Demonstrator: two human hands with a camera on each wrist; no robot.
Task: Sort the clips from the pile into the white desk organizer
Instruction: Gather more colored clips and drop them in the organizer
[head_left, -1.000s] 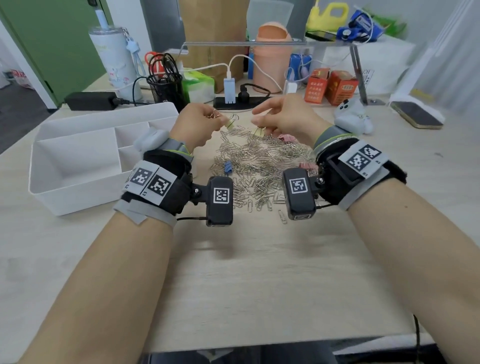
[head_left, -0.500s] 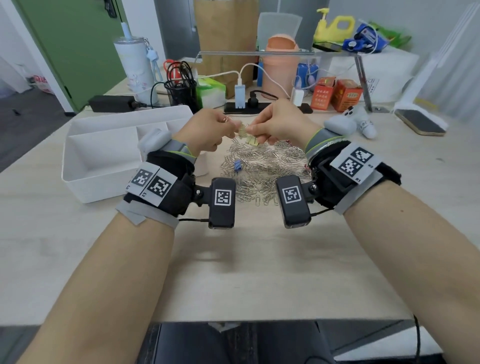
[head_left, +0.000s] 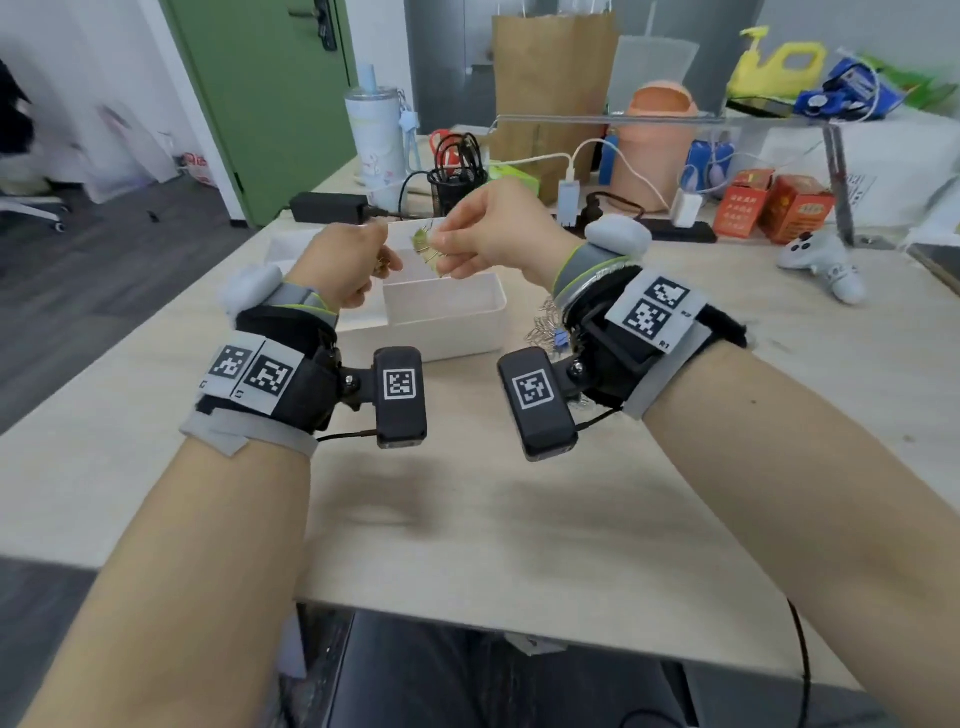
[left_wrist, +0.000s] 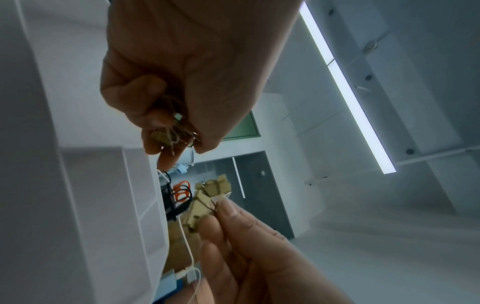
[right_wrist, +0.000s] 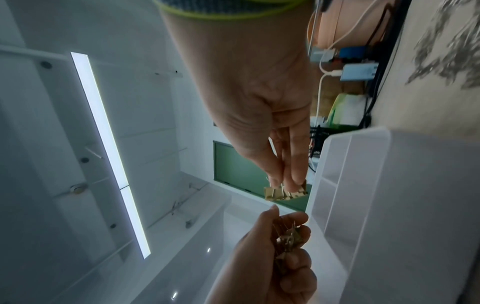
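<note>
Both hands hover close together above the white desk organizer (head_left: 447, 332). My left hand (head_left: 382, 265) curls round a bunch of gold binder clips (left_wrist: 174, 133), also visible in the right wrist view (right_wrist: 288, 240). A second cluster of gold binder clips (head_left: 427, 249) is pinched by the thumb and fingertips of my right hand (head_left: 441, 254); the wrist views show it too (right_wrist: 283, 192) (left_wrist: 210, 203). The pile of silver paper clips (head_left: 543, 325) lies right of the organizer, mostly hidden behind my right wrist.
At the back of the desk stand a black mesh pen cup (head_left: 457, 182), a white tumbler (head_left: 376, 140), a power strip with chargers (head_left: 675, 228), red boxes (head_left: 769, 208) and a paper bag (head_left: 550, 78). A white game controller (head_left: 826, 260) lies at the right.
Both hands have moved left with their binder clips, from over the paper-clip pile to over the organizer, and have drawn slightly apart. The head view has swung left.
</note>
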